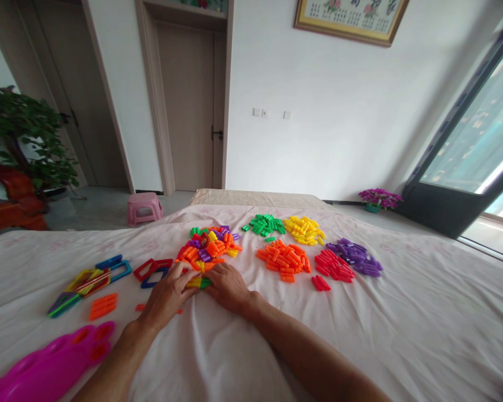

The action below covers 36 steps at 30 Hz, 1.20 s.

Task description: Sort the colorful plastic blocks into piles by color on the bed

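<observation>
My left hand (170,291) and my right hand (227,286) meet at the near edge of a mixed pile of plastic pieces (209,245). Between them is a short row of yellow and green pieces (198,282), with the fingers of both hands closed on its ends. Beyond and to the right lie sorted heaps: green pieces (265,224), yellow pieces (305,230), orange pieces (283,258), red pieces (333,265) and purple pieces (355,255). A few small orange bits lie beside my left wrist.
On the cloth-covered table (423,329), red and blue frames (153,271), stacked coloured shapes (88,282), an orange block (103,306) and a pink tray (50,363) lie left. A pink stool (145,208) stands beyond the table.
</observation>
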{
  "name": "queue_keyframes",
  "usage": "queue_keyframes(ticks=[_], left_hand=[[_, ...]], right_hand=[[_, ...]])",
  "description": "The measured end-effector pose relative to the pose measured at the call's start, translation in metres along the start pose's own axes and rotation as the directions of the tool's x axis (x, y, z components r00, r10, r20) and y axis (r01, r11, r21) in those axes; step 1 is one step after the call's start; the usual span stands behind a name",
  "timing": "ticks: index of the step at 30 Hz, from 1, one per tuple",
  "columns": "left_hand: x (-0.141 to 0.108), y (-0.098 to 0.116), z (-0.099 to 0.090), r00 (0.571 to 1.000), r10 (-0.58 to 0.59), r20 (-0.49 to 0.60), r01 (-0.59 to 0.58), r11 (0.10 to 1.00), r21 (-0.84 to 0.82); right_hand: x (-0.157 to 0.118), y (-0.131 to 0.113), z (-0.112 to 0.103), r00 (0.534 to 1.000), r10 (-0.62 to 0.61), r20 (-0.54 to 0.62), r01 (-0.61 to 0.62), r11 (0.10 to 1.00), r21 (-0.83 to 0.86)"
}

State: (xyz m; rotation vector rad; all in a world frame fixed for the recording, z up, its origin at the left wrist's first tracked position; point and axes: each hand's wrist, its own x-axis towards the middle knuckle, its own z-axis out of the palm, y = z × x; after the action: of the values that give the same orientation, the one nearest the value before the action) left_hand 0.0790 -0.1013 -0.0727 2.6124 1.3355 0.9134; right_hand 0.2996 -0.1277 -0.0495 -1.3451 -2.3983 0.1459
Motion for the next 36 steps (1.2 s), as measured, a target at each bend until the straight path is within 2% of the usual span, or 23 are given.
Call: queue_keyframes(ticks=[4,6,8,10,12,14,17,18,19,21,23,25,28,30,33,36], left_hand=[[0.000,0.004,-0.001,0.998,-0.041,0.037,0.041,0.999,0.016],[0.000,0.002,-0.001,0.998,-0.043,0.034,0.043,0.999,0.014],[-0.002,-0.001,0.000,1.000,-0.025,0.011,0.025,1.000,0.003],[-0.003,-0.005,0.002,0.999,-0.007,-0.032,0.006,1.000,-0.021],[-0.004,-0.009,0.005,0.996,-0.007,-0.092,0.003,0.999,-0.051],[-0.005,-0.013,0.006,0.985,-0.028,-0.170,0.015,0.997,-0.079],[-0.003,-0.018,0.004,0.949,-0.088,-0.303,0.058,0.993,-0.107],[-0.002,-0.021,0.003,0.933,-0.116,-0.340,0.083,0.990,-0.110],[-0.001,-0.023,0.002,0.919,-0.150,-0.364,0.117,0.987,-0.111],[-0.001,-0.030,0.001,0.897,-0.233,-0.376,0.211,0.972,-0.101],[-0.001,-0.037,0.001,0.874,-0.327,-0.358,0.323,0.944,-0.073],[-0.002,-0.043,0.004,0.864,-0.383,-0.328,0.398,0.917,-0.024],[-0.001,-0.048,0.008,0.890,-0.364,-0.275,0.391,0.919,0.048],[-0.001,-0.048,0.009,0.910,-0.332,-0.250,0.359,0.930,0.074],[0.000,-0.043,0.008,0.925,-0.303,-0.230,0.332,0.939,0.095],[-0.001,-0.035,0.006,0.950,-0.232,-0.208,0.265,0.953,0.146]], right_hand=[[0.000,0.006,-0.005,1.000,-0.021,0.004,0.021,0.999,0.042],[-0.001,0.014,-0.010,1.000,0.011,-0.006,-0.010,0.997,0.077],[-0.003,0.027,-0.016,0.993,0.105,-0.060,-0.096,0.985,0.145],[-0.005,0.046,-0.020,0.961,0.244,-0.134,-0.210,0.951,0.227],[-0.005,0.068,-0.024,0.898,0.385,-0.214,-0.313,0.900,0.303],[-0.004,0.092,-0.027,0.798,0.517,-0.310,-0.379,0.830,0.408],[-0.002,0.121,-0.031,0.614,0.668,-0.421,-0.349,0.708,0.614],[-0.001,0.127,-0.031,0.566,0.701,-0.434,-0.322,0.673,0.666],[-0.001,0.131,-0.030,0.536,0.722,-0.439,-0.300,0.648,0.700],[-0.001,0.133,-0.026,0.519,0.732,-0.441,-0.281,0.633,0.721],[-0.002,0.127,-0.018,0.558,0.698,-0.449,-0.285,0.669,0.687],[-0.002,0.115,-0.010,0.645,0.615,-0.453,-0.290,0.746,0.600],[-0.004,0.092,0.000,0.796,0.449,-0.406,-0.262,0.860,0.437],[-0.005,0.075,0.003,0.872,0.347,-0.344,-0.217,0.906,0.364],[-0.007,0.053,0.001,0.938,0.226,-0.261,-0.150,0.948,0.281],[-0.009,0.038,-0.004,0.964,0.156,-0.215,-0.110,0.972,0.209]])
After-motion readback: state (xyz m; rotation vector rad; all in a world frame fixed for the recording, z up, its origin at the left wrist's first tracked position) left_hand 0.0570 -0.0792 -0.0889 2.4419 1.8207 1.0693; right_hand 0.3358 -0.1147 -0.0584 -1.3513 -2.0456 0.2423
